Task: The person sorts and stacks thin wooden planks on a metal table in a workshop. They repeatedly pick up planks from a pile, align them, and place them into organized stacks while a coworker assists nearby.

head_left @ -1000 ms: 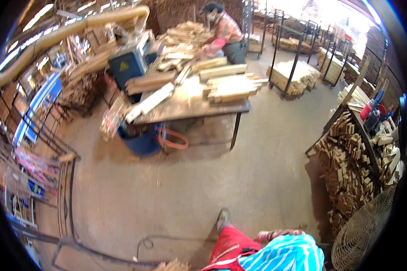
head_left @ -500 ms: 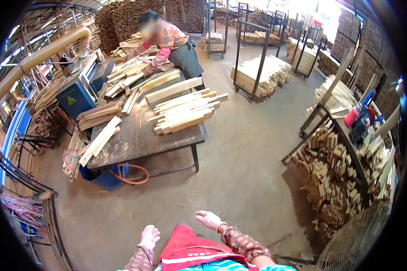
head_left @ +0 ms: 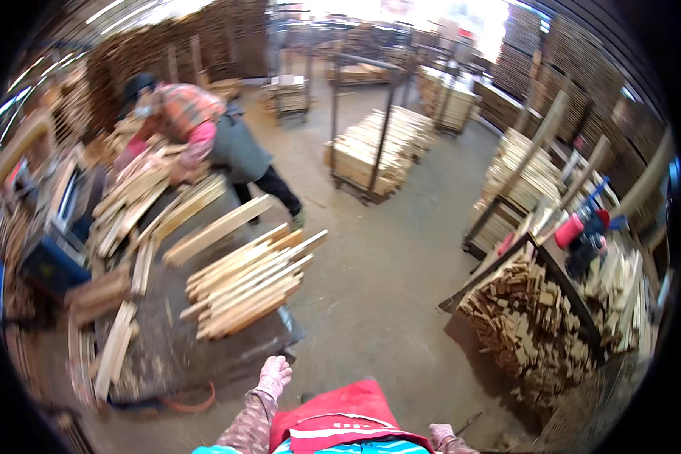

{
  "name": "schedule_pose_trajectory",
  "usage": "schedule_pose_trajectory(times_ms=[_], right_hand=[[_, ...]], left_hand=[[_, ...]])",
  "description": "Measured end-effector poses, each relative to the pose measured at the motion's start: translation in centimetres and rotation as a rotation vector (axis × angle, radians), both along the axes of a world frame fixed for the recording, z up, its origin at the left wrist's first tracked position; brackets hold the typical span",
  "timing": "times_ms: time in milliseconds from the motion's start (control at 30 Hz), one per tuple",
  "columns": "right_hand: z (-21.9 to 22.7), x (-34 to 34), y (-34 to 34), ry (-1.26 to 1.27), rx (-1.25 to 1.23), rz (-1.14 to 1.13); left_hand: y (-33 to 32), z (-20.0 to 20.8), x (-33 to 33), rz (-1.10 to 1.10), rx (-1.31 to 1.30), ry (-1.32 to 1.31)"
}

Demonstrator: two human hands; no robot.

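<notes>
My left hand [head_left: 273,376], in a pale pink work glove, is held out just off the near right corner of the dark worktable [head_left: 155,363]. Its fingers are loosely apart and nothing is in it. Low at my right side hangs my gloved right hand [head_left: 441,434], small and smeared, so its fingers cannot be made out. Nearest to my left hand on the table is a pile of pale wood strips [head_left: 246,284], stacked side by side at a slant. A longer board [head_left: 216,231] lies behind the pile. Two boards [head_left: 116,348] rest at the table's left edge.
A co-worker [head_left: 189,125] leans over heaped boards [head_left: 140,185] at the table's far end, beside a blue machine [head_left: 57,253]. Trolleys with stacked wood [head_left: 382,147] stand farther back. On the right are a rack of offcuts [head_left: 526,321] and a fan cage [head_left: 605,401].
I have come closer to the table, and the view has swung to the right. My left hand has risen forward; my right hand has dropped back to my side.
</notes>
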State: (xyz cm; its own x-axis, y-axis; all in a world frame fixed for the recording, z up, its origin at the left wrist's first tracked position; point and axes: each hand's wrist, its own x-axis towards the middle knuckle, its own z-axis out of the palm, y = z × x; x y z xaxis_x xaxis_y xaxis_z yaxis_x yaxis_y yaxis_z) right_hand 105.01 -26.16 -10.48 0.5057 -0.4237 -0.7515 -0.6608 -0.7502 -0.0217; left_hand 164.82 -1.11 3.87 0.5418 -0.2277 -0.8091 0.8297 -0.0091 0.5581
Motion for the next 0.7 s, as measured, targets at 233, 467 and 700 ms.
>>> schedule_pose_trajectory(times_ms=[233, 467, 700], right_hand=[[-2.7, 13.6, -12.4, 0.146, 0.428, 0.214], [8.4, 41.5, -34.6, -0.552, 0.481, -1.136], [8.3, 63.3, -52.9, -0.603, 0.406, -0.508]], left_hand=[[-13.0, -5.4, 12.6, 0.411, -0.279, 0.164], [-17.9, -5.5, 18.6, 1.004, 0.39, -0.104], [-18.9, -9.0, 17.4, 1.298, 0.44, -0.173]])
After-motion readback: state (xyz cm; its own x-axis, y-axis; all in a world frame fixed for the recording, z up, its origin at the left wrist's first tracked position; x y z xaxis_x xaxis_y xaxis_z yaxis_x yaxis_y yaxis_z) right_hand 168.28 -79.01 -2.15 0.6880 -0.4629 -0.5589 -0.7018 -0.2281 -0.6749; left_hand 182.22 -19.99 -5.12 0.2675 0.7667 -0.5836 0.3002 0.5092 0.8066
